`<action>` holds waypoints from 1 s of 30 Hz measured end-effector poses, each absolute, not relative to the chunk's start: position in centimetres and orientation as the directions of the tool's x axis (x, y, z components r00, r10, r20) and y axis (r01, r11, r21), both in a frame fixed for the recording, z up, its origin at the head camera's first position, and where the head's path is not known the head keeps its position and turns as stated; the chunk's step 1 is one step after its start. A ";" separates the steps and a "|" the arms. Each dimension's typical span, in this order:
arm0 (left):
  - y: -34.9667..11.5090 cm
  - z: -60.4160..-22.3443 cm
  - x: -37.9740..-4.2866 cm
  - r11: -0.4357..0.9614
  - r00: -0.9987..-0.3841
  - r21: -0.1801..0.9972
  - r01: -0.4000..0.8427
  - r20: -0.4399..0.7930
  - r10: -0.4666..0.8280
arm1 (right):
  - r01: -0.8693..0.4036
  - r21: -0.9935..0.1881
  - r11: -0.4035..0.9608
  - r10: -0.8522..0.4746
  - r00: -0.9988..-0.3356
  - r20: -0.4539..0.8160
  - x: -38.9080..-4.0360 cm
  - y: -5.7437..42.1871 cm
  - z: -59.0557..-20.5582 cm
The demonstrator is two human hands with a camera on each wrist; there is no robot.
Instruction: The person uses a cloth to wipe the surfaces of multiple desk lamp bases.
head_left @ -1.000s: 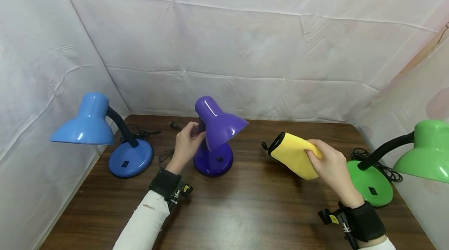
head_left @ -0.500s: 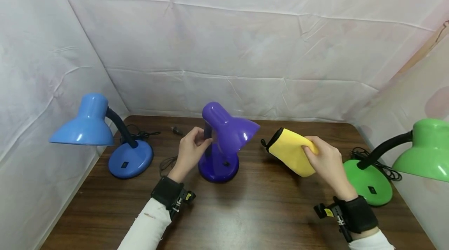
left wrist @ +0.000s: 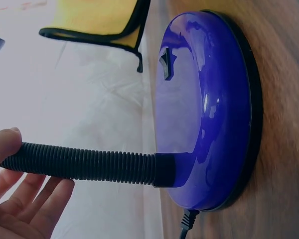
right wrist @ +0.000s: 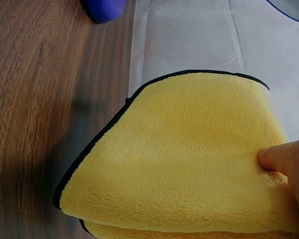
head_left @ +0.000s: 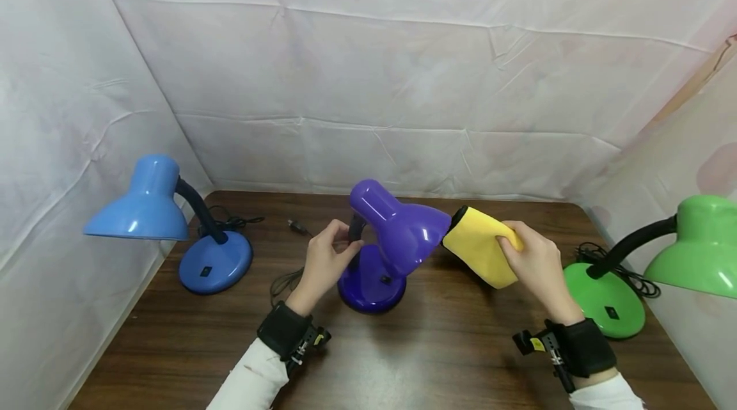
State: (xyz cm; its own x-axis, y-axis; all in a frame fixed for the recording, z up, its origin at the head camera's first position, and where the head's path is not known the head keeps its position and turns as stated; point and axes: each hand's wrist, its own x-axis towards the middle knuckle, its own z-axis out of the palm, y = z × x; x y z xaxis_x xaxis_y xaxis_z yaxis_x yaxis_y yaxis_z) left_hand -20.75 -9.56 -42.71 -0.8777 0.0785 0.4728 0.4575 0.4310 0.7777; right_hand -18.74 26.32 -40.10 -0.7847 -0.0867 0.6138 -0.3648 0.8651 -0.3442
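A purple desk lamp [head_left: 409,234] stands upright in the middle of the table, its shade tilted to the right. My left hand [head_left: 329,258] pinches the lamp's black ribbed neck [left wrist: 89,162] between thumb and fingers, well above the round purple base [left wrist: 219,114]. To the right, my right hand [head_left: 535,264] grips a folded yellow cloth [head_left: 480,247] with black edging by its near right end. The thumb presses on the fluffy side of the cloth in the right wrist view. In the head view the shade's rim overlaps the cloth's black-edged end.
A blue desk lamp [head_left: 214,261] stands at the left, with its coiled black cord [head_left: 233,221] behind it. A green desk lamp [head_left: 610,301] is at the right, close to my right forearm. The purple lamp's cord [head_left: 286,283] trails left. White sheeting [head_left: 368,77] surrounds the wooden table [head_left: 368,359].
My left hand has moved the purple lamp to the right and toward me, closer to the cloth. My right hand, holding the cloth, has shifted slightly left.
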 end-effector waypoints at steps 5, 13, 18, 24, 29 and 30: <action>-9.1 -42.8 -20.3 0.438 -0.872 0.768 0.467 0.482 0.086 | -0.358 -0.360 0.861 -0.071 -0.788 0.612 -19.1 25.9 -40.1; -8.0 -42.8 -19.8 0.470 -0.845 0.724 0.505 0.526 0.098 | -0.354 -0.369 0.860 -0.064 -0.791 0.609 -19.8 25.2 -40.3; -7.2 -42.7 -19.3 0.482 -0.838 0.708 0.515 0.534 0.111 | -0.364 -0.363 0.858 -0.070 -0.782 0.619 -20.0 24.9 -40.4; -6.5 -42.6 -18.9 0.533 -0.830 0.668 0.519 0.543 0.128 | -0.371 -0.369 0.852 -0.070 -0.779 0.623 -20.3 24.4 -40.6; -6.1 -42.7 -18.7 0.563 -0.826 0.641 0.522 0.544 0.147 | -0.404 -0.391 0.827 -0.086 -0.779 0.622 -20.3 24.0 -41.0; -6.1 -42.6 -18.6 0.565 -0.824 0.636 0.525 0.545 0.152 | -0.413 -0.393 0.821 -0.096 -0.780 0.619 -20.3 23.9 -41.1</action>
